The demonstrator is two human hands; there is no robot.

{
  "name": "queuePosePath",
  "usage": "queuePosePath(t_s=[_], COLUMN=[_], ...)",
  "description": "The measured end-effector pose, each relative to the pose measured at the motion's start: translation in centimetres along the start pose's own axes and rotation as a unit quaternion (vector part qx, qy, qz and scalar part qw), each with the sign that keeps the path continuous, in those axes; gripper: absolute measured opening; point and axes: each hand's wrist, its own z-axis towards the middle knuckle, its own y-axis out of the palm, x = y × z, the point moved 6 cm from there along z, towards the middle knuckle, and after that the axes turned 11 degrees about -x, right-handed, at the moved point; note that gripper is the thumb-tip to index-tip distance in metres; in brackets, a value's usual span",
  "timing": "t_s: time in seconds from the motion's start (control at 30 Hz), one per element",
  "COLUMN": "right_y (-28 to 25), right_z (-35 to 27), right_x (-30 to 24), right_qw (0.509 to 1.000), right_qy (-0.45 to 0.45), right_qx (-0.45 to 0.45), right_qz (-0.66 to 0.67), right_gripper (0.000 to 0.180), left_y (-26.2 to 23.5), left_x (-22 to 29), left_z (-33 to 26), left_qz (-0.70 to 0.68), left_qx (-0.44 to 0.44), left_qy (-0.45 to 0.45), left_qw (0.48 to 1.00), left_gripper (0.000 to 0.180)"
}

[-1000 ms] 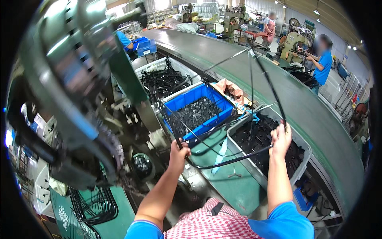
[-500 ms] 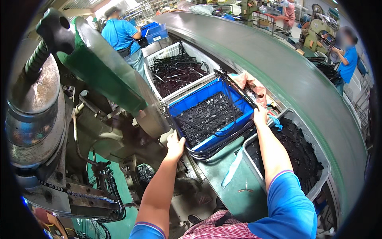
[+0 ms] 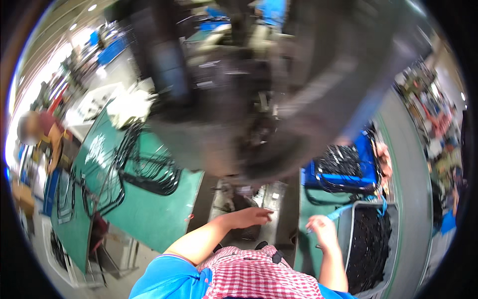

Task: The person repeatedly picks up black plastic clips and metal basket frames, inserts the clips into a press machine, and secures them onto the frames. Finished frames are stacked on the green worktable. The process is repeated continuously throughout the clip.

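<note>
My left hand [image 3: 251,218] reaches across in front of my apron, fingers stretched out to the right and nothing visible in them. To its right, my right hand [image 3: 322,230] is over the edge of the green bench, fingers curled together; something small may be between them, but blur hides it. Near its fingers runs a light-blue strip [image 3: 340,212]. Beyond it stands a blue crate [image 3: 368,167] with small black parts and black bars in and around it. A grey bin [image 3: 352,224] of black parts is right of my right hand.
A large dark machine [image 3: 224,99], smeared by motion, fills the upper middle. On the left green table [image 3: 144,214] lie several black bent frames [image 3: 149,182]. A conveyor [image 3: 411,199] runs along the right. Another person [image 3: 55,134] is at the far left.
Both my hands have let go of the blue crate and come back nearer to my body. My view has turned left, so the machine is now in the middle and the crate is at the right.
</note>
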Motion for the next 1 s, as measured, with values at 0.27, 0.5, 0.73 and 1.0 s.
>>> queuePosePath(t_s=[0.27,0.5,0.73,1.0], right_y=[33.4,48.6,53.9,51.7], right_z=[4.3,21.9,26.7,31.8], right_x=[-4.3,-0.7,-1.8,-0.5], right_qw=[0.87,0.967,0.946,0.993], right_qy=[0.002,-0.037,0.036,0.042], right_qx=[-0.487,-0.198,-0.096,0.05], right_qz=[-0.075,-0.159,-0.307,-0.094], right_gripper=[0.038,0.064,0.079,0.022], left_y=[-8.3,-16.7,-28.9,-30.9], left_x=[-8.1,-19.2,-24.1,-14.2], left_z=[-29.1,-49.2,-53.9,-50.6], left_qz=[-0.152,-0.326,-0.398,-0.273], left_qx=[0.418,0.715,0.721,0.722], left_qy=[0.079,0.095,0.124,0.3], left_qw=[0.892,0.611,0.553,0.56], left_gripper=[0.05,0.059,0.033,0.021])
